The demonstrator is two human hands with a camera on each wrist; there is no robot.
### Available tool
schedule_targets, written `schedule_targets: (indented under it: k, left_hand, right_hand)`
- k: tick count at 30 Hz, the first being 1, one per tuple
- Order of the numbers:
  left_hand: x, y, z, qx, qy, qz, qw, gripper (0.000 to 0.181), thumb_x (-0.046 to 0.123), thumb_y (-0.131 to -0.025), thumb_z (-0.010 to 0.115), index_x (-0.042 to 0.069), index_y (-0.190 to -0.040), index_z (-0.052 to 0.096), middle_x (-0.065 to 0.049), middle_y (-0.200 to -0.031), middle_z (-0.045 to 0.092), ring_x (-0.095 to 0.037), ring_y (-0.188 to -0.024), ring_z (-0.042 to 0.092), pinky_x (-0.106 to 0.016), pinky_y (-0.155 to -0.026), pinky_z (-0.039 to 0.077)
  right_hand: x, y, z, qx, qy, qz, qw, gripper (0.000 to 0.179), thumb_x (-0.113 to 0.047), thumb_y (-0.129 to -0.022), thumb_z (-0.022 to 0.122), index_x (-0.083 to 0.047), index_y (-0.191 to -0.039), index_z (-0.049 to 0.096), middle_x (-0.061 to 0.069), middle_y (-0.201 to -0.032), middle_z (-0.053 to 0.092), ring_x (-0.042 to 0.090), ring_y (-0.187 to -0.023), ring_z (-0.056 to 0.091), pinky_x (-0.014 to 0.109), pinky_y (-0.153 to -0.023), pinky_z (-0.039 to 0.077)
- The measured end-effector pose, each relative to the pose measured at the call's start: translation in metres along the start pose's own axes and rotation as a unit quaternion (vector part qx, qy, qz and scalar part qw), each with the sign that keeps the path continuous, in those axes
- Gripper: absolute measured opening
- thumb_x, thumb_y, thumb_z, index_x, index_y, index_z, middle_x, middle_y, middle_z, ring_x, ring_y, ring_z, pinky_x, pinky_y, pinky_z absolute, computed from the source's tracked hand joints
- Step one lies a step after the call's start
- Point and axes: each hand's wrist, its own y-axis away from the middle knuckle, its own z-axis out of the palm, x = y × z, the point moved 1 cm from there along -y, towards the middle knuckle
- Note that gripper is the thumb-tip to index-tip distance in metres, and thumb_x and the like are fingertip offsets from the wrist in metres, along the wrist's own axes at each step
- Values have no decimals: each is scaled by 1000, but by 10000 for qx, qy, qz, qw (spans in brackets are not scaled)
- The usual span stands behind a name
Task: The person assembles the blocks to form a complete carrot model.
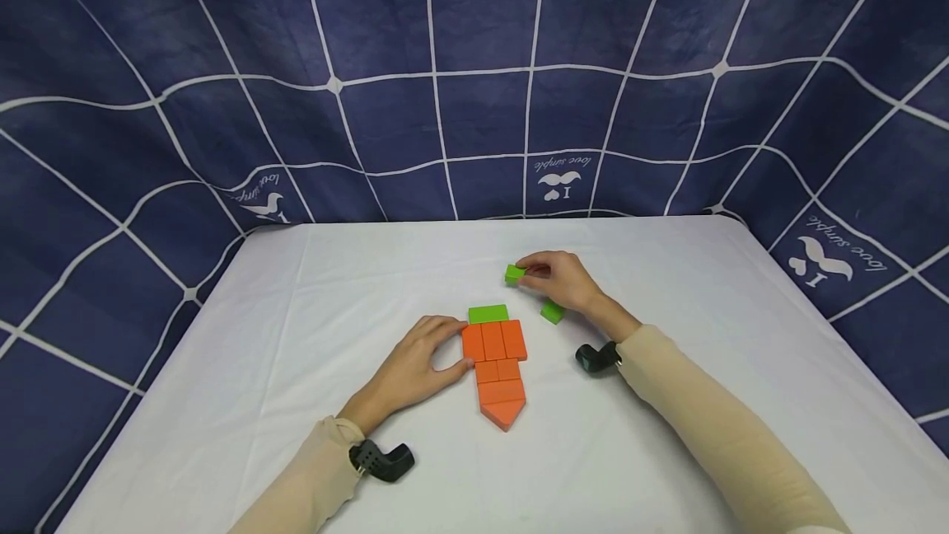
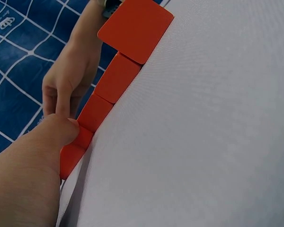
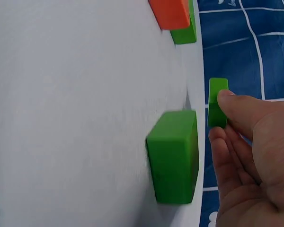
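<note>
My right hand (image 1: 559, 280) pinches a small green block (image 1: 515, 274) between thumb and fingertips, held up in the right wrist view. Below that hand lies another green block (image 3: 173, 158) on the white cloth. Orange blocks (image 1: 493, 342) are laid flat edge to edge, a wider row at the far side and a pointed block (image 1: 504, 413) at the near end. A green block (image 1: 488, 314) lies against the far edge of that wide row. My left hand (image 1: 415, 361) rests beside the wide row's left side, its thumb and a fingertip touching or nearly touching the blocks.
A white cloth (image 1: 630, 452) covers the table. Dark blue curtains with a white grid (image 1: 474, 114) hang behind it and along both sides. Each wrist wears a black device (image 1: 381, 461).
</note>
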Motion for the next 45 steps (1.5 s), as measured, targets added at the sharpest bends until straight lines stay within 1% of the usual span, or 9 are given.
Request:
schedule_targets:
  k: [7,11,20,25,28,31,38,45]
  left_hand:
    - [0,1,0,27,-14,14,10000,56,41,-92,77,11,-138,64,-3,-136,62,-20,-131,55,-43,-114,46]
    - [-1,1,0,35,6,36,10000,57,41,-92,77,11,-138,64,-2,-136,62,-19,-130,55,-43,-113,47]
    - [-2,1,0,37,14,75,10000,57,42,-92,77,12,-138,64,-1,-137,61,-18,-131,54,-42,-114,46]
    - [-1,1,-1,57,58,115,9999,57,41,-92,77,12,-138,64,-1,-137,62,-18,-130,54,-42,-113,47]
    - [0,1,-1,54,63,114,9999,57,41,-92,77,12,-138,64,-1,-137,62,-18,-131,54,-42,-113,47]
    - [0,1,-1,29,48,96,9999,57,42,-92,77,12,-139,64,-1,-137,62,-18,-131,54,-42,-114,46]
    - [-1,0,-1,55,12,116,9999,57,41,-92,77,12,-139,64,-2,-137,62,-19,-131,54,-42,-114,46]
    - [-1,1,0,15,45,88,10000,57,41,-92,77,12,-139,63,-2,-137,61,-18,-131,54,-42,-114,46]
  right_hand:
    - [-13,-8,17,-356,-12,-128,9993,31,-17,-94,76,-8,-124,75,8,-114,76,19,-102,72,37,-97,58]
    - [-22,-12,26,-548,-105,-260,9981,31,-16,-94,76,-8,-124,75,7,-116,76,19,-103,71,36,-97,57]
    - [-36,-19,45,-1081,-217,-505,9926,29,-15,-96,74,-9,-124,74,5,-116,75,17,-105,69,34,-99,56]
    - [-41,-21,50,-1388,-223,-634,9880,28,-14,-99,70,-7,-126,73,7,-126,73,21,-115,69,35,-103,55]
    - [-41,-22,52,-1515,-186,-629,9863,29,-13,-100,68,-8,-128,73,7,-130,71,22,-121,67,35,-106,53]
    - [-41,-23,52,-1605,-172,-618,9850,29,-13,-100,66,-9,-129,72,7,-132,70,22,-123,66,35,-107,52]
    - [-42,-22,51,-1649,-248,-746,9832,29,-10,-100,63,-10,-126,73,7,-129,72,22,-121,67,36,-107,53]
    - [-41,-20,50,-1651,-510,-647,9828,30,-8,-101,61,-7,-131,69,9,-128,71,24,-122,66,33,-106,53]
